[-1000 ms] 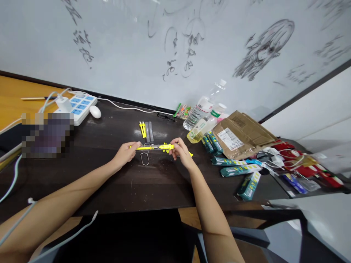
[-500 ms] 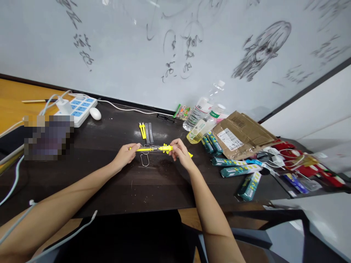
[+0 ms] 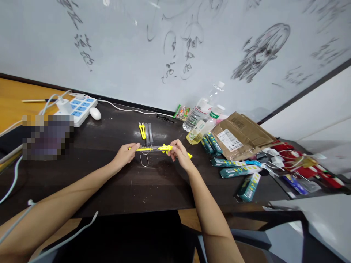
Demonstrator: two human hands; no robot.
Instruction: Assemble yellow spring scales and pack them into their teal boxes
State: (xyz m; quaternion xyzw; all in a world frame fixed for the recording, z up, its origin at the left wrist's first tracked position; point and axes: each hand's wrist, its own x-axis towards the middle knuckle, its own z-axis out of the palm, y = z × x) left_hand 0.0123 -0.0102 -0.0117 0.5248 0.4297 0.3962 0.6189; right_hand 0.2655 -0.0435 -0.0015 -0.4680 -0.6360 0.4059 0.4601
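Plainly, left hand (image 3: 127, 154) pinched one end of the tube (image 3: 153, 148), right hand (image 3: 178, 150) the yellow fitting (image 3: 165, 148) opposite; tube spanned between them. Judged risk: crooked pressure could pop it loose.

Left grip (image 3: 126, 153) and right grip (image 3: 178, 151) hold a yellow-and-clear tube (image 3: 148, 149); grey tubes (image 3: 150, 133) lie beyond.

You have one yellow rod (image 3: 144, 149), two yellow sticks (image 3: 143, 131), two grey tubes (image 3: 147, 134), two bottles (image 3: 195, 116), five green boxes (image 3: 239, 171), one power strip (image 3: 79, 116), one snack packet (image 3: 181, 112).
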